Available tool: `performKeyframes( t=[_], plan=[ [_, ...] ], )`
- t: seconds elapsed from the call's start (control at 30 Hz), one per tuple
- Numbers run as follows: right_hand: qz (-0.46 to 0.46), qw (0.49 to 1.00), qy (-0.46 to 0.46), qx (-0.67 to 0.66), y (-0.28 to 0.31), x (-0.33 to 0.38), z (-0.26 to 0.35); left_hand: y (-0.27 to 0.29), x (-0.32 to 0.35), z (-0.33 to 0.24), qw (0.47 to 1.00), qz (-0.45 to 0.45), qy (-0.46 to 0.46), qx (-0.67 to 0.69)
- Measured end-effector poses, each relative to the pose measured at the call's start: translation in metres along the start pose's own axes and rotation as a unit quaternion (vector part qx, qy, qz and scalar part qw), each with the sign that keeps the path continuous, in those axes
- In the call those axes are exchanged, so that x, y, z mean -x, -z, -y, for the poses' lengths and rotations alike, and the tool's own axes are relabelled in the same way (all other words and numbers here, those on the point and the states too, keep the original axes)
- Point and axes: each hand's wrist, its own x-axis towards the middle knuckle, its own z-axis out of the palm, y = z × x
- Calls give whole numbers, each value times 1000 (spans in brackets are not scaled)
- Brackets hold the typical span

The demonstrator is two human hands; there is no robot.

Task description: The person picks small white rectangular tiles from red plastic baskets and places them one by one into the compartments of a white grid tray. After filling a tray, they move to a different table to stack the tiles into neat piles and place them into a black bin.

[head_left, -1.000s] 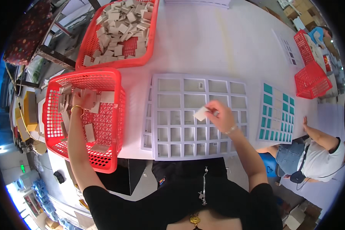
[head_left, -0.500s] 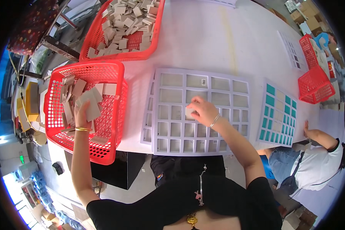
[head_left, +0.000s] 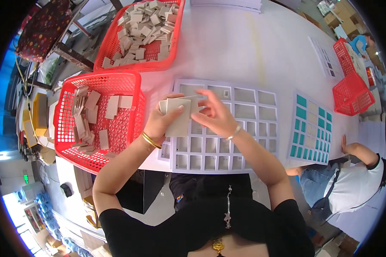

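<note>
My left hand is closed on several pale flat tiles, fanned slightly, with its thumb across the front one. Close to their right edge is my right hand, its fingers apart and the thumb at the tile edge; whether it touches the rear tile is hard to tell. Both hands are above a white grid tray with rectangular compartments of different sizes. Another white tray shows from beneath its left side. The hands and tiles hide several of the compartments.
To my left stands a red basket with loose tiles, and beyond it a fuller red basket. A tray with teal pieces lies to the right, near a small red basket. A person is at the table's right side.
My left hand has come out of the near basket, carrying tiles to a place over the tray. My right hand has lifted from a compartment and moved up beside them, its fingers spreading.
</note>
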Motion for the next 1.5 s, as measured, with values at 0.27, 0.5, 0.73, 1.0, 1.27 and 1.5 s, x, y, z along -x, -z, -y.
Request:
performKeyframes(
  t=[0.27,0.5,0.73,1.0,1.27,1.5],
  plan=[
    [-9,993,-23,-113,-22,-18,0,37,16,-23,957,-151,-215,-121],
    [-115,990,29,-74,15,-15,-5,137,39,-47,470,-283,-314,-775],
    [-116,984,114,-76,12,-14,5,-1,-28,-9,946,-44,-146,-285],
    [-303,934,131,135,125,17,-35,-16,-103,38,911,9,-113,-397],
    [-347,931,97,55,157,60,-69,-28,-151,87,879,-23,-132,-457],
    [-284,956,0,66,144,55,-77,-36,-165,92,789,-29,-210,-577]
  ],
)
